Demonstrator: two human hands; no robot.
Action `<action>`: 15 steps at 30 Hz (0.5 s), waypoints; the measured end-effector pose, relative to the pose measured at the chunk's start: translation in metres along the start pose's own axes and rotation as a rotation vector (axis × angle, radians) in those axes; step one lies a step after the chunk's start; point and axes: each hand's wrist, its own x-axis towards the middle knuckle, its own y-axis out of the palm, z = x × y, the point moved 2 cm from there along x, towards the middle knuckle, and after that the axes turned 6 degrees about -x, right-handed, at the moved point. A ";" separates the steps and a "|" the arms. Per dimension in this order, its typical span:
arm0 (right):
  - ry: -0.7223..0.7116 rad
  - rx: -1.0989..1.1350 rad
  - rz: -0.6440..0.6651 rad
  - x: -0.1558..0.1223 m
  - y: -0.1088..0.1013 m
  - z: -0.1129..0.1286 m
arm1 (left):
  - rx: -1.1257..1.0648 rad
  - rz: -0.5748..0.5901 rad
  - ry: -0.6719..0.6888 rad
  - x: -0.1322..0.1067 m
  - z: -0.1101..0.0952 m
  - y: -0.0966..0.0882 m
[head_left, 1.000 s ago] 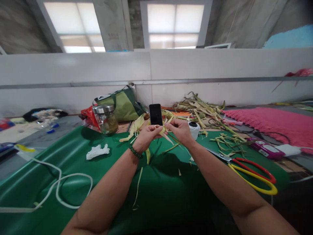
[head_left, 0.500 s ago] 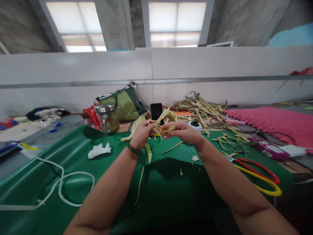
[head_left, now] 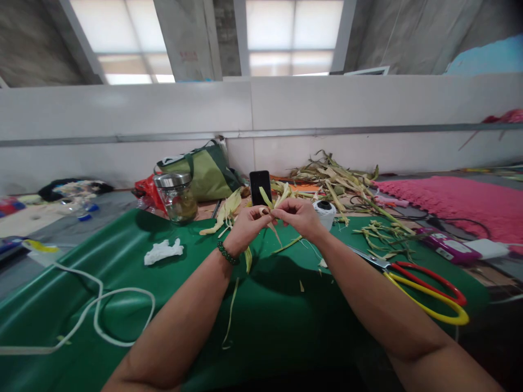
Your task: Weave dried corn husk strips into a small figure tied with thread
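Corn husk strips (head_left: 281, 197) stick up and out from between my two hands, which meet at the fingertips over the green mat (head_left: 278, 310). My left hand (head_left: 250, 224), a dark green bead bracelet on its wrist, pinches the strips from the left. From the right, my right hand (head_left: 300, 215) pinches them with thumb and forefinger. The strips' gripped part is hidden by the fingers. Just behind stands a dark phone (head_left: 260, 188). A pale loose husk (head_left: 226, 211) lies left of my hands, and a white thread spool (head_left: 325, 213) sits close to my right hand.
Red-and-yellow-handled scissors (head_left: 425, 288) lie by my right forearm. A glass jar (head_left: 176, 198) and green bag (head_left: 204, 173) stand at the back left. Dried husks and stalks (head_left: 339, 177) are heaped at the back right. A white cord (head_left: 100, 305) loops at left; crumpled tissue (head_left: 163, 251) lies nearby.
My right hand has moved in to the left, so both hands' fingertips now meet. The husk strips have turned more upright between them. The view has shifted slightly.
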 end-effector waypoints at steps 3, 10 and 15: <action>-0.050 -0.058 -0.047 -0.002 0.001 0.001 | -0.124 -0.007 -0.058 0.000 0.004 0.000; -0.216 -0.245 -0.126 -0.008 0.005 0.011 | -0.163 -0.132 -0.061 0.002 0.009 -0.005; 0.178 0.012 -0.190 -0.001 0.000 -0.001 | 0.060 -0.141 0.085 0.001 0.006 -0.005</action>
